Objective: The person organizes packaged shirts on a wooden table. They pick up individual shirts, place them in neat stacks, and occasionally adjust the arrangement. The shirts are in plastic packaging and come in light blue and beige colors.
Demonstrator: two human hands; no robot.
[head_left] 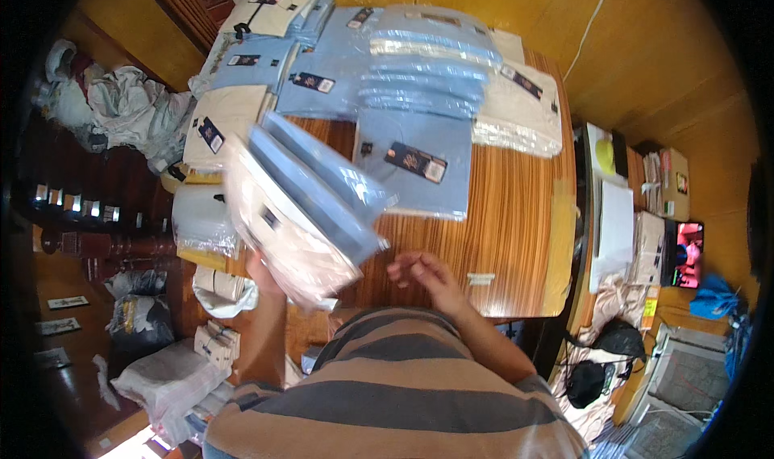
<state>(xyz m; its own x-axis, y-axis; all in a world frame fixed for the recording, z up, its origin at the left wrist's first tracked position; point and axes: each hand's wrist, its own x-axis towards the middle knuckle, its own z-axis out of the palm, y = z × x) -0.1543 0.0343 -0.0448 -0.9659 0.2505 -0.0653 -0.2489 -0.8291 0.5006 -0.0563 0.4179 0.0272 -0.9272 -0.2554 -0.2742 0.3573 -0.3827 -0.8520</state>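
My left hand (264, 275) grips the lower edge of a small stack of folded garments in clear plastic bags, tilted in the air over the table's left part. A cream folded garment (278, 225) lies on its near side, with blue folded garments (318, 177) behind it. Its fingers are mostly hidden by the stack. My right hand (427, 273) hovers by the table's front edge, right of the stack, fingers loosely bent and apart, holding nothing. Beyond it, a blue bagged garment (415, 156) with a dark tag lies flat on the striped wooden table (508, 225).
Piles of blue bagged garments (427, 76) and cream bagged garments (520, 116) cover the table's far side. More cream ones (222, 128) sit at its left. White sacks (133, 104) stand further left. A shelf on the right holds papers (614, 225) and a lit screen (688, 255).
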